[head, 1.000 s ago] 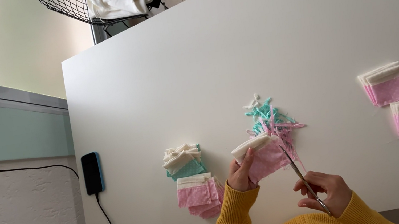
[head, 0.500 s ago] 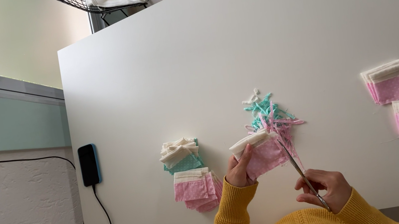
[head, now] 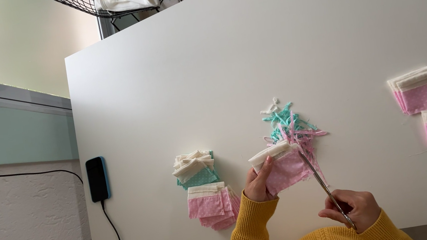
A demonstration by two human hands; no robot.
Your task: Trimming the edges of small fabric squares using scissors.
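Fingers (head: 265, 168) of the left hand (head: 259, 183) pinch the pink dotted cloth piece (head: 285, 167) while the right hand (head: 351, 210) works the scissors (head: 319, 180).
Cloth sits low on the white table (head: 270, 41), just under a heap of pink and teal cut strips (head: 290, 123). Right fingers are wrapped tight around the scissor handles. To cut well, hold the cloth flat and firm, keep the left fingers away from the blades, and snip slowly along the edge.
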